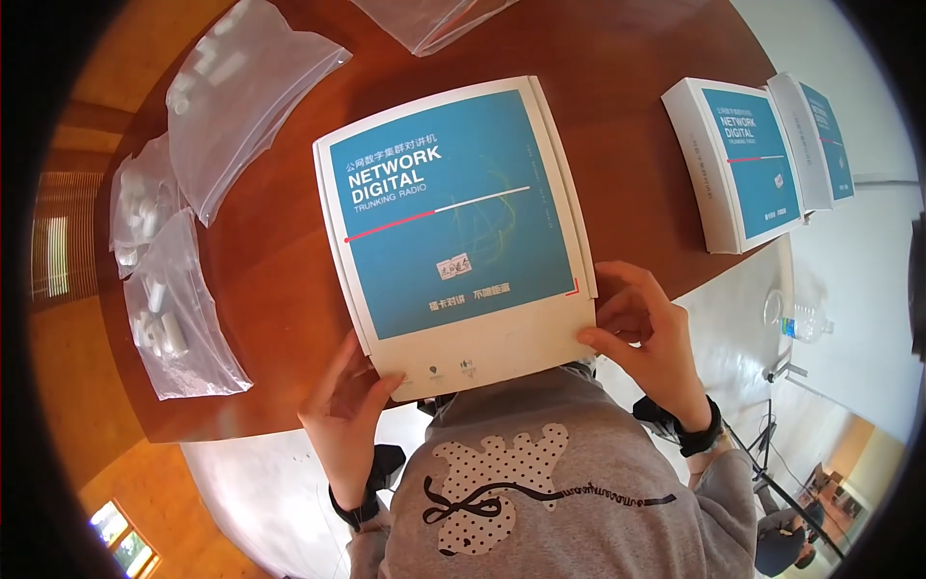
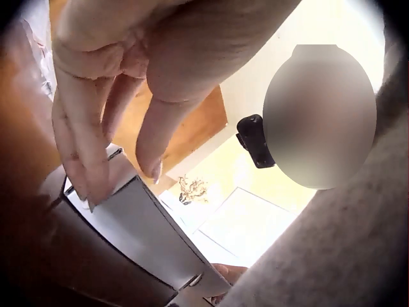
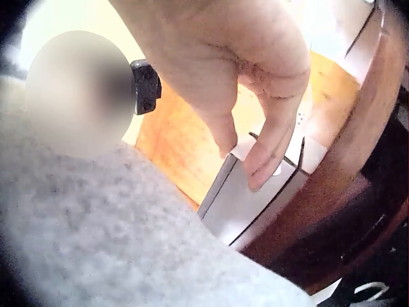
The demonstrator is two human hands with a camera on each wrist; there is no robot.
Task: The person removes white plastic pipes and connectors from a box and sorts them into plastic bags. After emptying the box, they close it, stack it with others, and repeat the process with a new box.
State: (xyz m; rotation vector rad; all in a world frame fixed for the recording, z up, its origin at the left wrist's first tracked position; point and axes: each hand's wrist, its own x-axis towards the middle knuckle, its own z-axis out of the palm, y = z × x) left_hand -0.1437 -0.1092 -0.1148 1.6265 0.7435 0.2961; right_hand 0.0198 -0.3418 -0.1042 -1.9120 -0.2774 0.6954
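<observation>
A white box with a blue printed lid label (image 1: 463,227) lies at the near edge of the brown table, in front of the person. My left hand (image 1: 342,391) grips its lower left corner, the thumb on the top and the fingers down at the side. On the other side, my right hand (image 1: 648,328) holds the lower right corner in the same way. The left wrist view shows fingertips against the white side of the box (image 2: 144,224). In the right wrist view, fingers touch the box's end (image 3: 246,198) by a corner flap.
Two similar white and blue boxes, a nearer one (image 1: 748,169) and a farther one (image 1: 820,145), stand at the right table edge. Clear plastic bags with small white items (image 1: 241,96) lie along the left side. Another clear bag (image 1: 424,19) is at the far edge.
</observation>
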